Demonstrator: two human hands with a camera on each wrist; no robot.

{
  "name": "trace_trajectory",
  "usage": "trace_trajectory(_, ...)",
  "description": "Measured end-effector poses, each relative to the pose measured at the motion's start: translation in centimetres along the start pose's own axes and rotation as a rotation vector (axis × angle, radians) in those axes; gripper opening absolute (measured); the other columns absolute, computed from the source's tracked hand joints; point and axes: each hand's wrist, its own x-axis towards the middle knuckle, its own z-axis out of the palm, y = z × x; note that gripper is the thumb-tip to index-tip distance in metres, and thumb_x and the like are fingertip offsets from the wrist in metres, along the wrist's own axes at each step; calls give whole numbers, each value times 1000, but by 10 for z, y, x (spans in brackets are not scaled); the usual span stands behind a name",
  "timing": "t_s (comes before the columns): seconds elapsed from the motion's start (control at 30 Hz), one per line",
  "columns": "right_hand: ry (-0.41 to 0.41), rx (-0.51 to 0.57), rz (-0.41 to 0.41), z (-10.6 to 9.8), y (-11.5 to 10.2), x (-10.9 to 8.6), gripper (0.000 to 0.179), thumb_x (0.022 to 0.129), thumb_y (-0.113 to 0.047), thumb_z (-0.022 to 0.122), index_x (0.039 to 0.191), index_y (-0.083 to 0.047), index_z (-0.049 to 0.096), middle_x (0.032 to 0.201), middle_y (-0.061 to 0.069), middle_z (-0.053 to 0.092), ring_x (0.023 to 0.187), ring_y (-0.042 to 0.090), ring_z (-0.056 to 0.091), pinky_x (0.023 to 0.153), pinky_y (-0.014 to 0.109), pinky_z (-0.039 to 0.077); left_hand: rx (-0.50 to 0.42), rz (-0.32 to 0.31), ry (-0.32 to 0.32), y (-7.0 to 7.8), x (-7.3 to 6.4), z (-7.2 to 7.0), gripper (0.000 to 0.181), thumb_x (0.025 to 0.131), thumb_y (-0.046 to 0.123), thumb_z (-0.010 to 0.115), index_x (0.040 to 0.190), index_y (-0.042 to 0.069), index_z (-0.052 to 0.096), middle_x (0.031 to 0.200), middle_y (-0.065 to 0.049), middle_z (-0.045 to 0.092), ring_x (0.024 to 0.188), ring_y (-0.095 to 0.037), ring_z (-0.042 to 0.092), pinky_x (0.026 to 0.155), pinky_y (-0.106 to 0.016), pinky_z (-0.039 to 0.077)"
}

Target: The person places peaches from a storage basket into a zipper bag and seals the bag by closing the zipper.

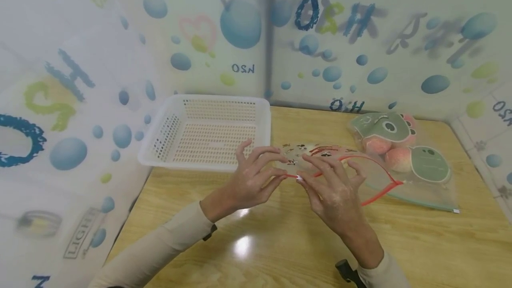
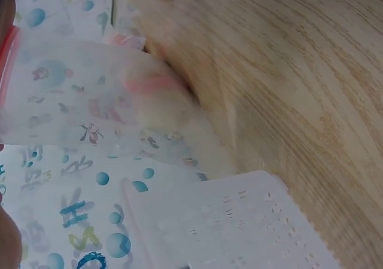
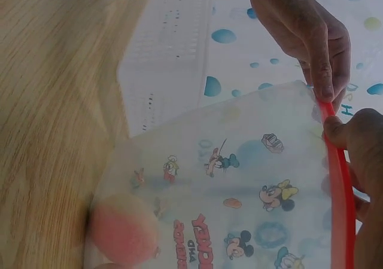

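A clear zip bag [image 1: 300, 152] with cartoon prints and a red zip edge [image 3: 340, 191] is held above the table. My left hand [image 1: 256, 176] pinches the red edge near its left corner, between thumb and fingers. Close beside it, my right hand [image 1: 335, 194] pinches the same edge at a small white slider [image 1: 299, 178]. To the right of that hand the bag's mouth gapes. Through the film in the right wrist view shows a round pink-and-yellow fruit, seemingly a peach [image 3: 122, 230]; whether it lies inside I cannot tell.
A white perforated plastic basket [image 1: 264, 123] stands at the back left, just beyond my left hand. At the right lies another clear bag [image 1: 440, 194] with a green zip edge, green printed patches and several peaches [image 1: 398, 159]. Patterned walls [image 1: 240, 79] border the wooden table [image 1: 288, 243].
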Motion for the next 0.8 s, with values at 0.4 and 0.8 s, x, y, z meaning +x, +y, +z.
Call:
trace_trajectory(0.4, -14, -5, 21, -2, 1, -2, 31, 103, -28, 61, 93, -7, 82, 122, 13, 70, 105, 38, 61, 87, 72, 18, 0, -6, 9, -1, -2, 1, 10, 86, 15, 78, 92, 11, 70, 115, -5, 68, 116, -28, 59, 101, -67, 20)
trace_trajectory(0.8, 8, -27, 9, -5, 2, -2, 32, 102, -28, 62, 90, -8, 82, 120, 14, 70, 102, 41, 62, 83, 70, 17, 26, -2, 15, -2, -6, 0, 12, 86, 15, 79, 93, 11, 71, 115, -4, 69, 115, -28, 60, 98, -65, 22)
